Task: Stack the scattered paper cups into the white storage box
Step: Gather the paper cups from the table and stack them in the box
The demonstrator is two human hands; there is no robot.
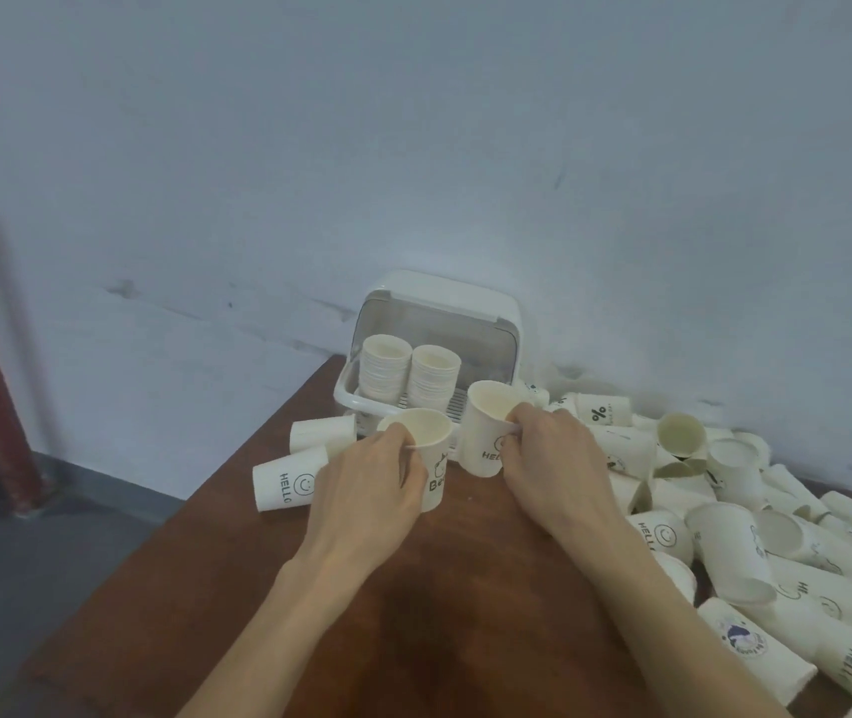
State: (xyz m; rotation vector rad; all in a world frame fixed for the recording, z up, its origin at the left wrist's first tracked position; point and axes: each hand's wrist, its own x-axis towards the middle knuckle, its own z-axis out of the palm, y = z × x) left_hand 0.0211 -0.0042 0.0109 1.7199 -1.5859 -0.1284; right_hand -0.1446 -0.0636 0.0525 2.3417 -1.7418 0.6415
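While both forearms reach forward over the brown table [455,588], each hand holds one paper cup upright in front of the white storage box [509,323]. The left hand [367,489] comes in from 7 o'clock, its wrist roughly straight; its fingers curl round the near side of the left cup [431,448], with the thumb hooked at the rim. The right hand [553,458] comes in from 5 o'clock; its fingers wrap the right side of the right cup [483,432], one fingertip at the rim. This cup tilts slightly toward the left one, and the two stand just beside each other; contact between them cannot be confirmed.

Inside the box, at 12 o'clock from the hands, two nested cup stacks [408,375] stand side by side under the raised lid. Two loose cups [289,481] lie on their sides at 9 o'clock of the left hand. A large heap of scattered cups [776,551] covers the table from 2 to 5 o'clock.
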